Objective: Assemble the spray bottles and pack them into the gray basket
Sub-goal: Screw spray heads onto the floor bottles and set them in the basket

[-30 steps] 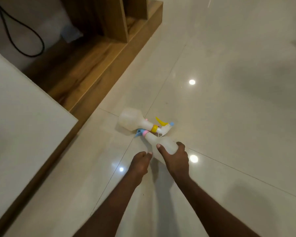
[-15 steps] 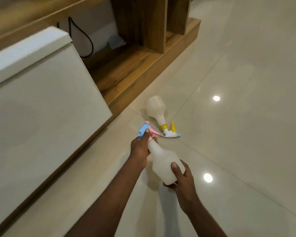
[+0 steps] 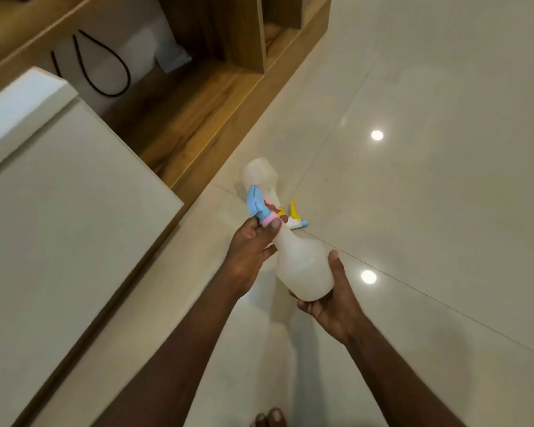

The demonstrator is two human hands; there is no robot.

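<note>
Fingers of the left hand pinch the neck of a white spray bottle below its blue-pink nozzle. Cupping its base, the right hand holds it above the floor. Farther off, a second bottle lies on the tiles.

Floor: glossy cream tiles are covering the whole right side, with thin grout lines running diagonally.
Light: two round ceiling-lamp reflections are showing on the tiles, one above the other.
Furniture, upper left: a wooden shelf unit is standing on the floor, with upright dividers rising from its base.
Furniture, left: a white cabinet panel is filling the left side.
Wall: a pale surface behind the shelf is carrying a looped black cable.
</note>
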